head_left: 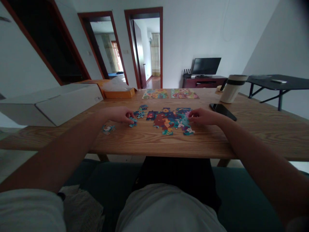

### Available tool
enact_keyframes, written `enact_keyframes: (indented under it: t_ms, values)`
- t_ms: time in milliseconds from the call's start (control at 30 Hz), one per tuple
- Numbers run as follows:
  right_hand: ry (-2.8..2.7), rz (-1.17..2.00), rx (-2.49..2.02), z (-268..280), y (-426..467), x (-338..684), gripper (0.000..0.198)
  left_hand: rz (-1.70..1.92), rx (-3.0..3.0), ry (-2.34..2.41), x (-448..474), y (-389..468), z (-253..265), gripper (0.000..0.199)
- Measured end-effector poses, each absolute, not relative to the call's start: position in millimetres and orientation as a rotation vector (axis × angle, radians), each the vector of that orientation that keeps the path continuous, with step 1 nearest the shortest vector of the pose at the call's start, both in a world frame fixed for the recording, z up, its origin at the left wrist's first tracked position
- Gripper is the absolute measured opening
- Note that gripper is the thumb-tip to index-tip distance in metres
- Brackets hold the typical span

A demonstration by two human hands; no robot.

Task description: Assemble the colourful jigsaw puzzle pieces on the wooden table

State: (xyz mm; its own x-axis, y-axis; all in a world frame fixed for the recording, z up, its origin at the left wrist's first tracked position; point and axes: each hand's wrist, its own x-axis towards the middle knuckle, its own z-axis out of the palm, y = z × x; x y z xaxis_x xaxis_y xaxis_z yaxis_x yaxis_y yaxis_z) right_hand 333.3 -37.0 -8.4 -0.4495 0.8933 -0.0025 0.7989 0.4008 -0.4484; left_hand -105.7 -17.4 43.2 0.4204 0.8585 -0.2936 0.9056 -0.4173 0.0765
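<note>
Left hand (118,114) pinches a loose piece (132,121) against the worktop (135,138), fingers closed on it, just left of the puzzle (172,120), so it can slide toward the open edge. Right hand (202,116) rests curled on the puzzle's right edge, pressing it flat, I judge, to keep it from shifting. Another stray piece (108,129) lies further left, and the phone (222,111) and cup (232,88) sit behind, out of my way.
</note>
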Motion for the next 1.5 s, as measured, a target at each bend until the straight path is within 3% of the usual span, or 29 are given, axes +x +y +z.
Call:
enact_keyframes:
  t_ms: [333, 467, 600, 900, 1267, 1500]
  values:
    - [-2.453, 0.565, -1.507, -8.6, -36.3, 333.2, 0.036, -0.141, 2.409, 1.743, -112.0, 21.3, 42.0, 0.056]
    - [-2.437, 0.569, -1.501, -8.3, -35.7, 334.3, 0.038, 0.046, 2.44, 1.712, -89.1, 60.9, 32.1, 0.07]
    - [-2.438, 0.551, -1.502, -7.2, -36.4, 334.3, 0.034, -0.011, 2.405, 1.798, -66.8, 85.5, 18.9, 0.083]
    - [-2.436, 0.546, -1.484, -12.2, -29.7, 336.1, 0.035, 0.001, 2.296, 2.014, -47.9, 79.4, 13.1, 0.06]
    - [-2.436, 0.547, -1.5, -9.7, -30.9, 337.4, 0.032, 0.313, 2.19, 1.998, -62.1, 79.2, 7.2, 0.062]
    - [-2.437, 0.558, -1.511, -10.1, -31.0, 337.7, 0.033, 0.474, 2.018, 1.791, -69.1, 63.4, 19.4, 0.044]
